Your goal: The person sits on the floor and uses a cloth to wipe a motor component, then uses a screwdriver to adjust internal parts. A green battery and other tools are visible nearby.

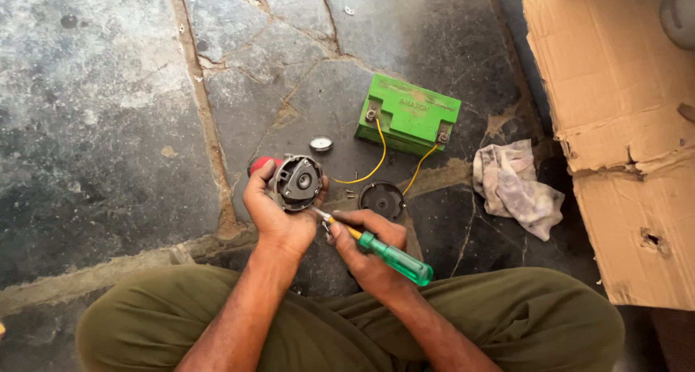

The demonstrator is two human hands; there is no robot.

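Motor housing (297,182) in left grip (275,216), screwdriver (380,250) in right (365,252), battery (407,114), rag (515,187) beyond.

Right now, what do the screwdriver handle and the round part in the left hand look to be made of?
Screwdriver handle: translucent green plastic, glossy, with light showing through it. Round part: probably cast metal, dull grey and scuffed, with a dark centre hub; a red piece behind it could be plastic, but that is unclear.
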